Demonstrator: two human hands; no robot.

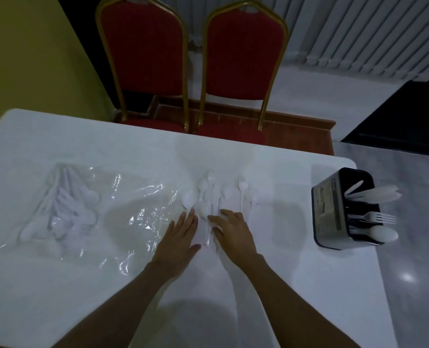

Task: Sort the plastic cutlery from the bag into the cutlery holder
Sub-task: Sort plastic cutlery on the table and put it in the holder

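Note:
A clear plastic bag [113,209] lies flat on the white table [296,272], with several white spoons and forks [65,209] still inside its left end. A loose pile of white plastic cutlery [221,194] lies at the bag's right opening. My left hand [180,237] rests flat on the table beside the pile, fingers straight. My right hand [231,232] lies over the handles of the pile, fingers curled round some of them. The black and grey cutlery holder [333,209] stands at the table's right edge, with knives, a fork and a spoon in separate compartments.
Two red chairs [243,59] with gold frames stand behind the table's far edge. The table's right edge runs just past the holder, with grey floor [414,259] beyond.

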